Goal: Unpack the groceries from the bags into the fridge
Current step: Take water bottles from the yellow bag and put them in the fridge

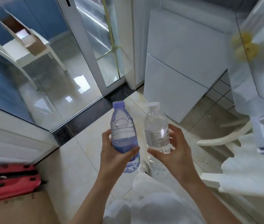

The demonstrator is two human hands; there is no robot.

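One head cam only, wide-angle, looking fwd and steeply down. Hands and forearms close-up at bottom centre; floor [86, 167] fills mid frame, fridge [184, 65] upper right, glass door [102, 46] top centre. Edges bend.

Both forearms reach forward, the left hand [118, 152] and right hand [175, 151] each curled around something, thumbs pointing inward.

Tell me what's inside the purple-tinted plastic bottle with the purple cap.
The purple-tinted plastic bottle, gripped by the left hand, holds clear liquid; the upper part looks empty. Fingers and a label cover the lower body, so its contents there are hidden.
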